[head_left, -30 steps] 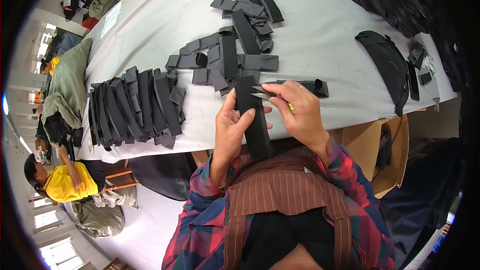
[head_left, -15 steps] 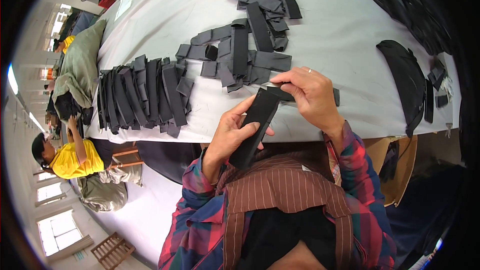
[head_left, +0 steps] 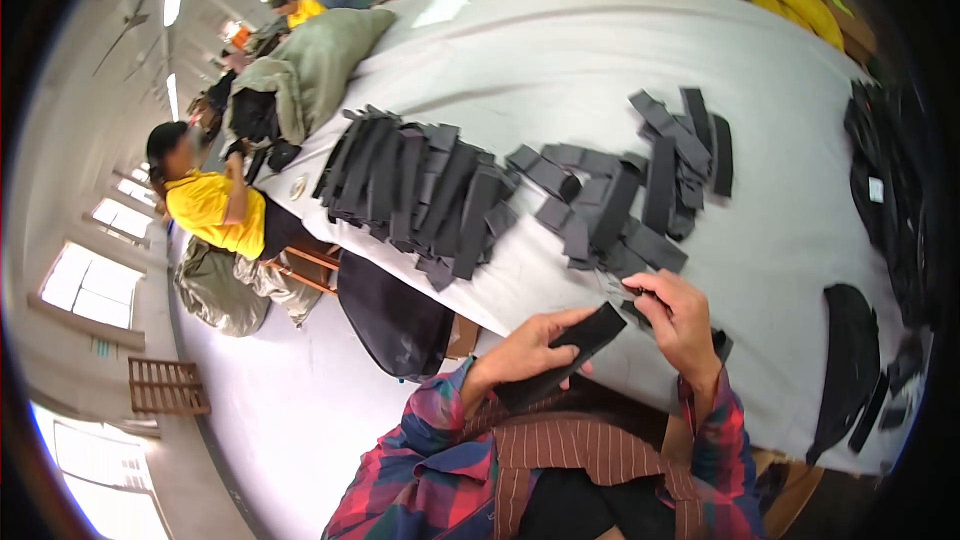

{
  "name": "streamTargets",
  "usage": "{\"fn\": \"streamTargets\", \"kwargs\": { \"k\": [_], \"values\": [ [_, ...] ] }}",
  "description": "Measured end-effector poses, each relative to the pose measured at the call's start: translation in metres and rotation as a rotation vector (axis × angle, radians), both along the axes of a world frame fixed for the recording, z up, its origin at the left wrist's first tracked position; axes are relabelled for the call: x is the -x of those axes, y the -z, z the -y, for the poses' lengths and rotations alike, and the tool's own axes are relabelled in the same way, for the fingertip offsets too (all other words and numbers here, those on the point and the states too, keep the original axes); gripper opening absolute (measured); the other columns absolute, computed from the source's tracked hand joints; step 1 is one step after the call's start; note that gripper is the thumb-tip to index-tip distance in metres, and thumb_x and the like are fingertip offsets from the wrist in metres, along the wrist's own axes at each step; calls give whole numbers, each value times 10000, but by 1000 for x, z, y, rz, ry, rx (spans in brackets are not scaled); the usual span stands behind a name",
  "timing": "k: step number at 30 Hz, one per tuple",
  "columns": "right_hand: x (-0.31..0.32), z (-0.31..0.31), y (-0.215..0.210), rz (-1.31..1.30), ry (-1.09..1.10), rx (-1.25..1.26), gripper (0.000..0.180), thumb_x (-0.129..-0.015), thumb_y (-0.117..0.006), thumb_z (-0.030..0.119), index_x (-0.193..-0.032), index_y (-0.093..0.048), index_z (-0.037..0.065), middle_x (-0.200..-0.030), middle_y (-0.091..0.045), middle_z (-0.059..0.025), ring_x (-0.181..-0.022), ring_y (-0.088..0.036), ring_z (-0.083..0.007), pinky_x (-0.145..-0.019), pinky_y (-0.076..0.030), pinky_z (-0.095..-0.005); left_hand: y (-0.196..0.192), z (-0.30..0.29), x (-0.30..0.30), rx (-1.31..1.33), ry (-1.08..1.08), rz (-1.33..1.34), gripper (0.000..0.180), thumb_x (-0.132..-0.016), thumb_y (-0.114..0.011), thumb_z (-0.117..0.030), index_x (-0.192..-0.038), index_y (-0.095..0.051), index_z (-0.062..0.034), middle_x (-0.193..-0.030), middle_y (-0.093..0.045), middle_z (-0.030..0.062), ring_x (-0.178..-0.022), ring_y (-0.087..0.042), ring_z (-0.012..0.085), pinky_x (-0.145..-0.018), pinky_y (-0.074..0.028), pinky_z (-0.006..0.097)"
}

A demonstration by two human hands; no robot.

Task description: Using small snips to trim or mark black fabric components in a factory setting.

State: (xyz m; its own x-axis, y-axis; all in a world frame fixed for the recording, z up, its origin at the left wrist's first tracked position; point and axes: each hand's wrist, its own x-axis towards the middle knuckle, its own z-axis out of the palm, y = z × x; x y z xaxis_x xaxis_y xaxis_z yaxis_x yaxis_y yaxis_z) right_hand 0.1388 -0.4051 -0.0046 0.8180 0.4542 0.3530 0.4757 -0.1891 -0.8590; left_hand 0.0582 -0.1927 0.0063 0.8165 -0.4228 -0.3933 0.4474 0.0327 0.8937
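Observation:
My left hand [head_left: 535, 345] is closed round a black fabric strip [head_left: 590, 338], which slants up to the right over the table's near edge. Just right of the strip's upper end, my right hand [head_left: 682, 322] is raised in a pinch. Something small and dark shows at its fingertips, too small to name. Under the right hand lies another dark piece [head_left: 722, 345], mostly covered. Beyond the hands is a loose heap of dark grey and black strips [head_left: 612, 202]. To its left, more strips lie in a long overlapping row [head_left: 410, 190].
A white cloth covers the table [head_left: 800, 190]. At the right lie a black curved fabric piece [head_left: 845, 370] and a pile of black material [head_left: 885, 210]. Green-grey sacking [head_left: 335, 55] rests along the far left edge. A person in yellow [head_left: 215, 210] sits at the left beside a black chair [head_left: 392, 315].
The view has swung left, so the table and strips appear turned and shifted. My left hand still grips the strip. The right hand's fingers remain pinched, slightly apart from the strip's end.

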Motion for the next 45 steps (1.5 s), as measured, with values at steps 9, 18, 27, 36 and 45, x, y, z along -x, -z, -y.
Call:
{"fn": "streamTargets", "kwargs": {
  "k": [9,18,27,36,45],
  "values": [
    [23,-34,19,-242,-195,-165,178,-687,-754,33,-812,-629,15,-723,-539,-33,-656,-517,-132,-600,-398,-258,6,-9,32,-71,-68,5,535,-933,-477,11,-1440,-321,-56,-1139,-591,84,-917,-599,108,-697,-525,229],
    [21,-39,7,-50,65,-204,169,-662,-720,-65,-734,-580,-4,-680,-526,-47,-605,-501,-131,-555,-383,-260,-6,8,50,-228,-270,230,552,-917,-551,-28,-1403,-314,-134,-974,-652,86,-720,-606,101,-591,-505,243],
    [57,-60,3,143,-61,-56,261,-612,-608,-66,-822,-674,74,-729,-565,-74,-594,-602,-234,-517,-454,-324,51,-7,27,43,-629,101,218,-878,-590,-12,-958,-395,-69,-732,-634,97,-604,-612,122,-501,-472,238],
    [59,-85,19,307,26,-18,240,-604,-658,-20,-806,-677,110,-733,-542,-44,-579,-573,-244,-501,-435,-336,42,-20,20,646,-840,-85,166,-879,-644,-127,-877,-485,-79,-841,-567,48,-725,-577,105,-591,-479,234],
    [71,-96,21,363,-24,24,247,-597,-699,-29,-808,-676,96,-717,-529,-52,-565,-552,-228,-490,-426,-323,31,-26,28,417,-777,-33,172,-892,-615,-86,-975,-465,-85,-887,-601,59,-763,-614,125,-630,-512,245]
  ]
}}
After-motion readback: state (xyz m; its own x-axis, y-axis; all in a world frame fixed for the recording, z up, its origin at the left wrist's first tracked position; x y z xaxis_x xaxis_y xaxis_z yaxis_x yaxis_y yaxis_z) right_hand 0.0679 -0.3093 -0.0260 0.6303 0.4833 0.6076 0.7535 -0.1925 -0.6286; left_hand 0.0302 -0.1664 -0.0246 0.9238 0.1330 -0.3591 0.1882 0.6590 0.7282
